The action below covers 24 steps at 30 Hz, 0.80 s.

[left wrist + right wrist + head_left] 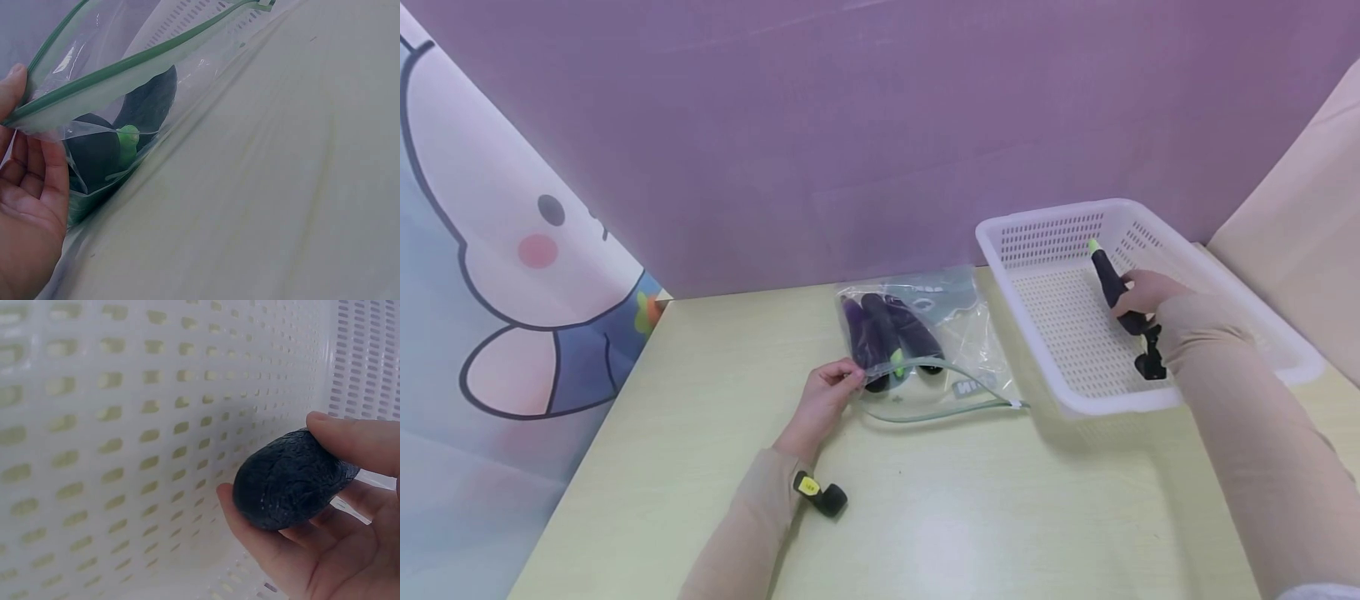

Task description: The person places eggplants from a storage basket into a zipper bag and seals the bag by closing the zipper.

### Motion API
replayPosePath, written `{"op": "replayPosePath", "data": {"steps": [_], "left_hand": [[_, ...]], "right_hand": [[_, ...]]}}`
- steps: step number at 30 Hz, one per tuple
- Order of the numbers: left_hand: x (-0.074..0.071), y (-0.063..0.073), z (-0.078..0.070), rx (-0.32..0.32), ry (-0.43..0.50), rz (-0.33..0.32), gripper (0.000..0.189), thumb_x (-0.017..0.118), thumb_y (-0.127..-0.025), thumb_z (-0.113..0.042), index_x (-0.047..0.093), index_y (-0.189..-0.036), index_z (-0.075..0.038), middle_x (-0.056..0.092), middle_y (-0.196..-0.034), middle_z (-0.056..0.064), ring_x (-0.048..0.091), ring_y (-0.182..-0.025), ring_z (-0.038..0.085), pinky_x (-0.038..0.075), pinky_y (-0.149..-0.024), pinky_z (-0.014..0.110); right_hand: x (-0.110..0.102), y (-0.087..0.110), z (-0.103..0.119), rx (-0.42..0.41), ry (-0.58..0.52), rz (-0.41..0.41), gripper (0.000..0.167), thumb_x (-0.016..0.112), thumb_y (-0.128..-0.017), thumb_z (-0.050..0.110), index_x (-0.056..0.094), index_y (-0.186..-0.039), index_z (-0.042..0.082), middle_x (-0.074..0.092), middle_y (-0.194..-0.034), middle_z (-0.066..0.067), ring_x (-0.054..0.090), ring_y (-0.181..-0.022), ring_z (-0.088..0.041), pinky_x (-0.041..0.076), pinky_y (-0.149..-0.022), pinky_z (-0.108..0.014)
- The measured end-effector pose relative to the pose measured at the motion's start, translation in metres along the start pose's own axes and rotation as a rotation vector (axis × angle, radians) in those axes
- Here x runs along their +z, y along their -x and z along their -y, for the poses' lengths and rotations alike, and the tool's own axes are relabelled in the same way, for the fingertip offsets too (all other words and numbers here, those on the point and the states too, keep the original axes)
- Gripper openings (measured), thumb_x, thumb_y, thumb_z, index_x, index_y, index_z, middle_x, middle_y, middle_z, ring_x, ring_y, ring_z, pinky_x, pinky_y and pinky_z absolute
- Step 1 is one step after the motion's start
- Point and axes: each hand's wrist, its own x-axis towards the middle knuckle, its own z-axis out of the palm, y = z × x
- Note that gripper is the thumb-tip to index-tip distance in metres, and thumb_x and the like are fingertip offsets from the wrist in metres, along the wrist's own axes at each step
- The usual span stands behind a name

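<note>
My left hand (826, 398) pinches the rim of a clear zip bag (985, 342) at its left corner; the green zip edges stand apart, so the mouth gapes. Several dark purple eggplants (880, 325) lie inside the bag, one with its green stem end (129, 140) towards the mouth. Over at the right, my right hand (1145, 293) grips another eggplant (1108, 277) within a white perforated basket (1052, 367). That eggplant's green tip points to the back of the basket. From the right wrist its rounded end (281, 484) shows between thumb and fingers.
The basket stands right of the bag on a pale wooden table (917, 517). A purple backdrop (850, 150) rises behind both. On the left hangs a cloth with a cartoon figure (535, 275), and a pale cloth (1307, 225) borders the right side.
</note>
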Motion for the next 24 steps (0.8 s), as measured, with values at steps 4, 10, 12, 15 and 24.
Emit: {"op": "replayPosePath", "data": {"steps": [4, 10, 12, 15, 24], "left_hand": [[-0.0003, 0.0001, 0.0002, -0.004, -0.002, -0.004, 0.047, 0.051, -0.087, 0.011, 0.070, -0.071, -0.029, 0.058, -0.071, -0.011, 0.051, -0.065, 0.003, 0.044, -0.061, 0.015], [-0.0003, 0.0000, 0.0004, 0.004, -0.007, -0.002, 0.047, 0.051, -0.087, 0.010, 0.070, -0.071, -0.029, 0.058, -0.071, -0.011, 0.051, -0.065, 0.003, 0.044, -0.061, 0.015], [-0.0004, -0.0001, 0.0006, 0.011, -0.005, 0.002, 0.047, 0.051, -0.087, 0.011, 0.070, -0.071, -0.029, 0.058, -0.071, -0.011, 0.051, -0.065, 0.003, 0.044, -0.061, 0.015], [-0.0008, -0.0003, 0.0015, 0.018, -0.001, 0.006, 0.047, 0.051, -0.087, 0.011, 0.070, -0.072, -0.029, 0.059, -0.072, -0.011, 0.052, -0.065, 0.003, 0.045, -0.062, 0.015], [-0.0011, -0.0010, 0.0027, 0.019, -0.003, 0.003, 0.045, 0.052, -0.088, 0.010, 0.070, -0.072, -0.028, 0.059, -0.071, -0.011, 0.052, -0.066, 0.003, 0.045, -0.062, 0.015]], "right_hand": [[-0.0002, -0.0015, -0.0001, 0.011, -0.039, 0.001, 0.073, 0.060, -0.081, 0.009, 0.017, -0.133, -0.020, 0.042, -0.110, -0.037, 0.060, -0.076, -0.027, 0.057, -0.065, -0.043], [0.0002, -0.0021, 0.0000, 0.013, -0.085, 0.004, 0.074, 0.059, -0.083, 0.009, 0.014, -0.136, -0.019, 0.040, -0.112, -0.037, 0.060, -0.074, -0.019, 0.058, -0.065, -0.041], [0.0003, -0.0015, 0.0001, 0.012, -0.105, 0.010, 0.073, 0.058, -0.085, 0.009, 0.014, -0.137, -0.018, 0.039, -0.113, -0.037, 0.060, -0.074, -0.018, 0.058, -0.065, -0.041], [0.0005, 0.0004, 0.0010, 0.012, -0.112, 0.016, 0.071, 0.058, -0.088, 0.013, 0.015, -0.137, -0.016, 0.037, -0.116, -0.036, 0.059, -0.080, -0.022, 0.058, -0.066, -0.041], [-0.0009, -0.0024, 0.0003, 0.023, -0.205, 0.058, 0.073, 0.054, -0.093, 0.017, 0.010, -0.139, -0.017, 0.043, -0.115, -0.033, 0.056, -0.089, -0.022, 0.058, -0.070, -0.036]]}}
